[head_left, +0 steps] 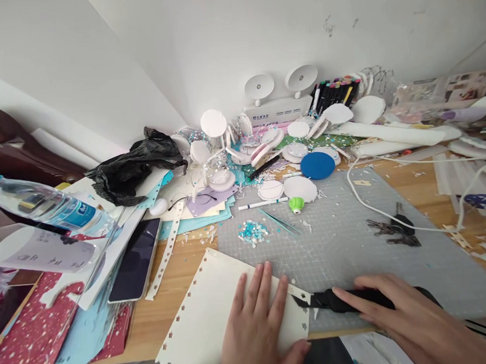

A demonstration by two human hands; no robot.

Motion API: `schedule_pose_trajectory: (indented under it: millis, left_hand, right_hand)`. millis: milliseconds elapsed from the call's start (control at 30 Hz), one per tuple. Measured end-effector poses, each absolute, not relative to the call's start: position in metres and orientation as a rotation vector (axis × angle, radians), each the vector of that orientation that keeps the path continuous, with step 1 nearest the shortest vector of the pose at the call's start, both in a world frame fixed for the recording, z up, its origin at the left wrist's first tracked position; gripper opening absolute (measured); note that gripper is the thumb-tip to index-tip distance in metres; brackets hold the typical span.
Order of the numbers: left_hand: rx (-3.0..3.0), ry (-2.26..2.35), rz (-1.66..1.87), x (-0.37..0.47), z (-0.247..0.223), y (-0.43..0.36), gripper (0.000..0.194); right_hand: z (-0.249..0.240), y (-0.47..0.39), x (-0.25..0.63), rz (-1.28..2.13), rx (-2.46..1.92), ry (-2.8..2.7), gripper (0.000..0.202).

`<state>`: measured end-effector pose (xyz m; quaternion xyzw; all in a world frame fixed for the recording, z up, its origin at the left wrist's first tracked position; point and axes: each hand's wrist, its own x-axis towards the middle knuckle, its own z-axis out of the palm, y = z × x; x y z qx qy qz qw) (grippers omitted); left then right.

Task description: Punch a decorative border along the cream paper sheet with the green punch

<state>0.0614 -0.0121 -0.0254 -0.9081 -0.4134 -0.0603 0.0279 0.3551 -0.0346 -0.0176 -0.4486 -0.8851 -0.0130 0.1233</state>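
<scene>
A sheet of cream paper (201, 305) with star-shaped holes punched along its edges lies over the front left of a grey cutting mat (333, 253). My left hand (258, 324) rests flat on it, fingers stretched out. In my right hand (403, 309) is a black utility knife (344, 299), its dark blade touching the sheet near the right edge. A narrow punched strip along that edge looks partly cut from the sheet. A small heap of blue and white star confetti (253, 232) and tweezers (280, 222) lie beyond my left hand.
At left are a water bottle (51, 207), a phone (136, 260), a punched paper strip (165, 251) and a black plastic bag (133, 167). Keys (396, 227) and a white cable (361, 196) lie at right. White paper discs, a blue disc (317, 166) and markers (336, 95) crowd the back.
</scene>
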Motion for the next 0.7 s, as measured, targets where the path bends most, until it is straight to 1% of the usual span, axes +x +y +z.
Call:
schedule_pose_trajectory:
  millis: [167,333,700]
  left_hand:
    - [-2.777,-1.254,-0.222,0.061,-0.027,-0.011,0.081]
    - [-2.744,-1.221,-0.278,0.061,-0.031,-0.010,0.083]
    - [-2.747,-1.214,-0.228,0.060,-0.037,-0.010,0.088]
  right_hand:
    - [-0.020,-0.031,0.355,-0.034,-1.273,-2.546,0.072]
    - [-0.020,-0.027,0.354,-0.011,-1.291,-2.510,0.069]
    - [-0.024,-0.024,0.351,0.011,-1.292,-2.518,0.069]
